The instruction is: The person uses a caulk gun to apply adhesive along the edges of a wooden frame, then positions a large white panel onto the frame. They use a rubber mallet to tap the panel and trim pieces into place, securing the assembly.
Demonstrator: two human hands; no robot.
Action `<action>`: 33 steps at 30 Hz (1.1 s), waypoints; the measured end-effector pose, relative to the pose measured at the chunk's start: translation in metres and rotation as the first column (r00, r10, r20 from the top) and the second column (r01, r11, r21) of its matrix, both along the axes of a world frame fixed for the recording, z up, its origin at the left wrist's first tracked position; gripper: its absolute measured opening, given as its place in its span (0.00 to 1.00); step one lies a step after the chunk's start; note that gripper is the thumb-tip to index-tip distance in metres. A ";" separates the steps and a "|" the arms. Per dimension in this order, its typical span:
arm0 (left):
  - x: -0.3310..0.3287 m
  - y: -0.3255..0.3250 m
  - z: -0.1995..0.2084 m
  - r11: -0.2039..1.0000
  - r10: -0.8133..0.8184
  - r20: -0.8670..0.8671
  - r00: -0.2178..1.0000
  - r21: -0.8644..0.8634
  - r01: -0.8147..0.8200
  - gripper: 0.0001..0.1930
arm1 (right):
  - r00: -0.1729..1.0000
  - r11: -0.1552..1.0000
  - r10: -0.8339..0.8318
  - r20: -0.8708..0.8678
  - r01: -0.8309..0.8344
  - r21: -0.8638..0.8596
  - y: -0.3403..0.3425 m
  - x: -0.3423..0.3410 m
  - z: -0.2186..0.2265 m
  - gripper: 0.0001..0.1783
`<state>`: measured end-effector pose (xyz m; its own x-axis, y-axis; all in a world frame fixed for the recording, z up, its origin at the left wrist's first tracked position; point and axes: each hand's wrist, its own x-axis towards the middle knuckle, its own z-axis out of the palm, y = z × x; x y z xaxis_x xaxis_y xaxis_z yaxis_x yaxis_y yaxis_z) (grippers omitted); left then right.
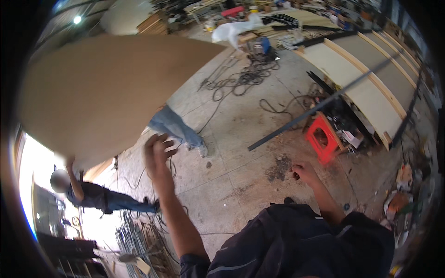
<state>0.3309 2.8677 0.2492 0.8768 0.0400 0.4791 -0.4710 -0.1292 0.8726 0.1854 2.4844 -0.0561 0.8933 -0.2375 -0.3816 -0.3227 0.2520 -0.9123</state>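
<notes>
My left hand (159, 155) is raised with its fingers apart and slightly curled, blurred a little, and holds nothing. Just beyond it spreads a large brown sheet (102, 92), its lower right edge close to my fingers without visible contact. One person (92, 192) at the left reaches up to the sheet's lower edge. Another person's legs in blue jeans (174, 127) show below the sheet; the rest is hidden behind it. My right hand (305, 172) hangs over the floor with curled fingers, near a red plastic stool (323, 150); what they hold, if anything, is hidden.
A pale panel with wooden battens (366, 78) lies at the right, a long dark bar (296, 120) slanting across it. Tangled cables (245, 78) cover the far floor. Metal rods (134, 238) are piled at lower left. Clutter (398, 204) lines the right side.
</notes>
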 end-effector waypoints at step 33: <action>0.019 0.068 -0.041 0.690 0.178 -0.274 0.945 -0.651 -0.318 0.25 | 0.967 0.964 0.195 -0.165 -0.220 -0.148 -0.145 0.014 -0.042 0.14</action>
